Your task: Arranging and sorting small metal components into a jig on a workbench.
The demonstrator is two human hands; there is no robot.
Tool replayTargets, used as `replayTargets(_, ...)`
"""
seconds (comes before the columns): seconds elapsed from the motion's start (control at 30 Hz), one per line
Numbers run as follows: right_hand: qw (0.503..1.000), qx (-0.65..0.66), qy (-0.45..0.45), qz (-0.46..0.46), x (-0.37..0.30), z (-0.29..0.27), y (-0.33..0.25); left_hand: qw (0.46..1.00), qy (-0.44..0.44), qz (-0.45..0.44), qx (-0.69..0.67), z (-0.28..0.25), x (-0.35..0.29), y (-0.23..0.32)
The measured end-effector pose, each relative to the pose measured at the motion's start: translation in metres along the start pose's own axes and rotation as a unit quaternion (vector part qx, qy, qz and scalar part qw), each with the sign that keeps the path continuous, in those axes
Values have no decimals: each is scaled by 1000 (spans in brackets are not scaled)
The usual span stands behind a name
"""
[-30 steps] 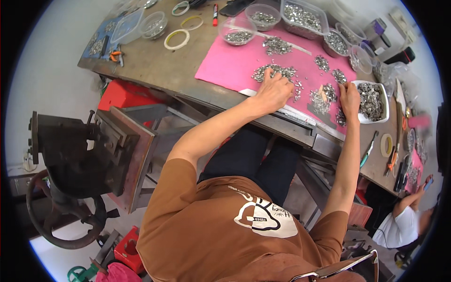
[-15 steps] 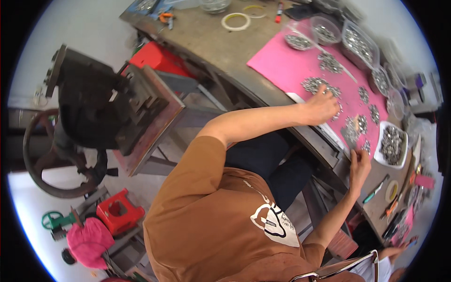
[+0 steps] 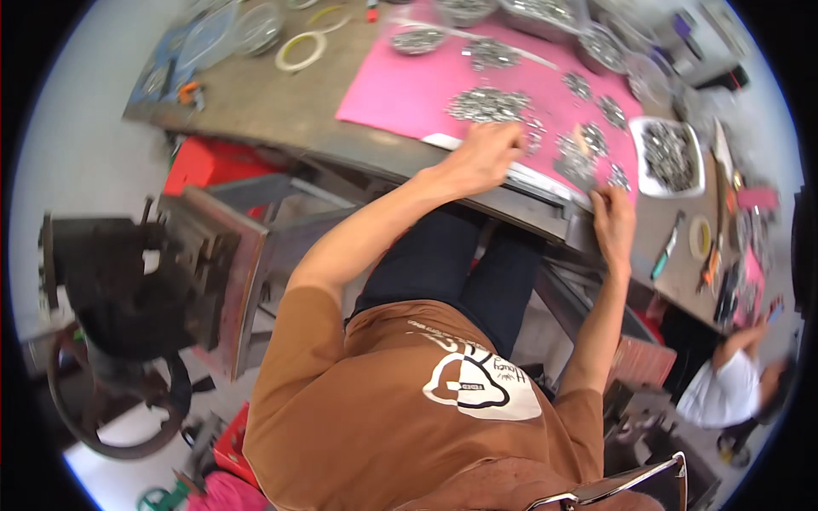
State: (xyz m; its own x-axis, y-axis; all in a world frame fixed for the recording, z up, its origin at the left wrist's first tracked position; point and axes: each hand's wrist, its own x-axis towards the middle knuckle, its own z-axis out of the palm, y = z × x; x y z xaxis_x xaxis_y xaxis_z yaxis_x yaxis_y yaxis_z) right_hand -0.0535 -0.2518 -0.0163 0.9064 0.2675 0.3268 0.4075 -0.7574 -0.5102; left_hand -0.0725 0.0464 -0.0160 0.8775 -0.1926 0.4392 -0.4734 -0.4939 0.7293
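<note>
My left hand [image 3: 487,159] is at the near edge of the pink mat [image 3: 388,89], its fingers curled together beside a large pile of small shiny metal parts [image 3: 490,104]. Whatever is between its fingertips is too small to make out. At the mat's near right corner, my right hand [image 3: 615,223] has thumb and fingers pinched together. Just ahead of it lies a flat grey piece [image 3: 579,173] with metal parts around it; I cannot tell whether the fingers grip it. Several smaller heaps of parts [image 3: 611,111] are spread to the right.
A white tray of metal parts [image 3: 636,162] stands right of the mat. Clear tubs [image 3: 602,47] line its far side. A teal-handled cutter [image 3: 667,247] and a tape roll [image 3: 699,237] lie at the right. A machine with a handwheel [image 3: 60,392] stands left; another person [image 3: 724,387] is at far right.
The whole view has turned, so the table sits further left and higher. My left fingers have come off the large pile to its near right edge. My right hand stays at the mat's corner.
</note>
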Motion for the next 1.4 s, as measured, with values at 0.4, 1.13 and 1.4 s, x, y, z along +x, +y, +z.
replayTargets(0.4, 993, 65, 102, -15, -21, 2, -25, 999, 27, 20, -25, 19, -29, 18)
replayTargets(1.13, 987, 84, 86, -105, -21, 23, -59, 976, 67, 143, 151, 21, -37, 19)
replayTargets(1.4, 975, -75, 75, -193, -24, 19, -65, 983, 91, 114, 110, 27, -41, 18)
